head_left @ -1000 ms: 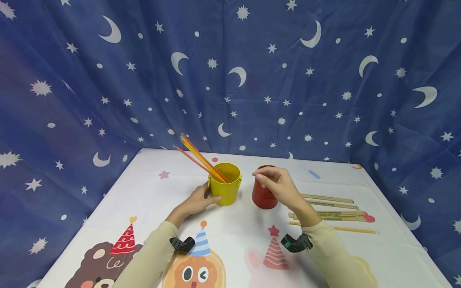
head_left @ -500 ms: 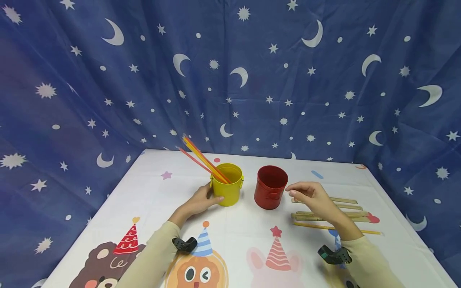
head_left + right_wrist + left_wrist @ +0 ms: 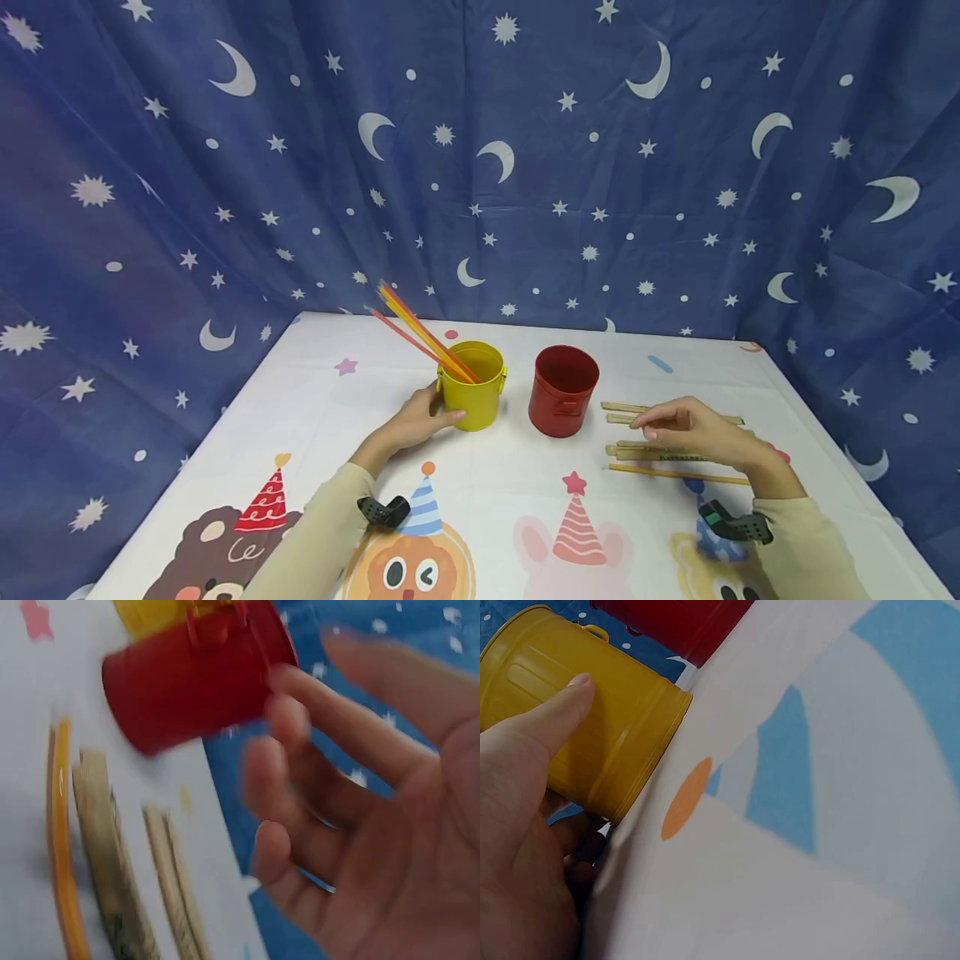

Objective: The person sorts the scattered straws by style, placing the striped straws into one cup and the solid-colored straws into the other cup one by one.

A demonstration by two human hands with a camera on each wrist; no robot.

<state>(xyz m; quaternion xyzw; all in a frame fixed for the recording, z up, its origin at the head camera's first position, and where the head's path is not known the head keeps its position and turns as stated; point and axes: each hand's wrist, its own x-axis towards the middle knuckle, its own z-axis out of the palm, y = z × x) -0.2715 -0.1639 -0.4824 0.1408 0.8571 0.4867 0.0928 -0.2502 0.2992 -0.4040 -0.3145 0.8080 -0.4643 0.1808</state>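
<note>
My left hand grips a small yellow bucket standing on the table, thumb across its front and fingers behind. Several thin orange, yellow and red straws lean leftward out of it. In the left wrist view the thumb lies flat on the yellow wall. My right hand holds nothing; its fingers curl loosely above several tan packaged chopsticks, which it partly hides in the head view. One yellow straw lies on the near side of them. In the right wrist view the fingers are blurred.
Upright between the yellow bucket and the chopsticks stands a red bucket. A white tablecloth with printed cartoon animals covers the table. Behind it hangs a dark blue curtain with moons and stars.
My right hand has moved from in front of the red bucket rightward and down, over the chopsticks. The left hand stays on the yellow bucket.
</note>
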